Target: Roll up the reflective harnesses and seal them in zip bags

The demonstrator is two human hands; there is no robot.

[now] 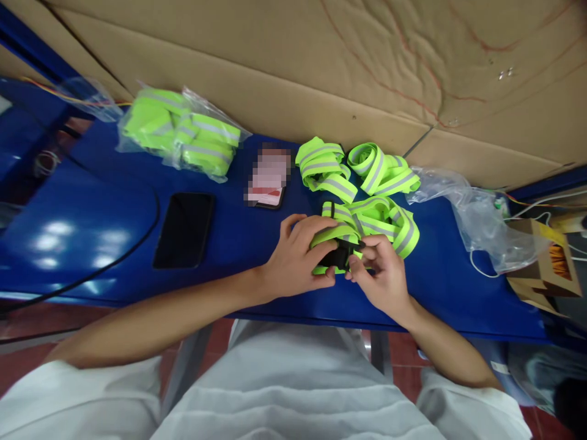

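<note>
A neon yellow reflective strap [342,230] with a grey stripe lies at the table's front, a black plastic buckle [340,254] on it. My left hand [293,256] is curled over the strap and the buckle's left side, its fingers closed on them. From the right, my right hand [383,275] pinches the buckle's right end between thumb and fingers. The fingers partly cover the buckle, so whether it is fastened cannot be told. Just behind my hands lies a loose bundle of the same strap [398,227]. Two more coiled straps, one left [321,164] and one right [380,168], lie farther back.
On the blue table [238,244] are a dark phone [184,230] and a phone with its screen lit [266,177]. A clear bag of neon straps [178,131] lies back left. Crumpled plastic [486,226] and an open cardboard box [548,260] are at right. Cardboard [275,73] walls the back.
</note>
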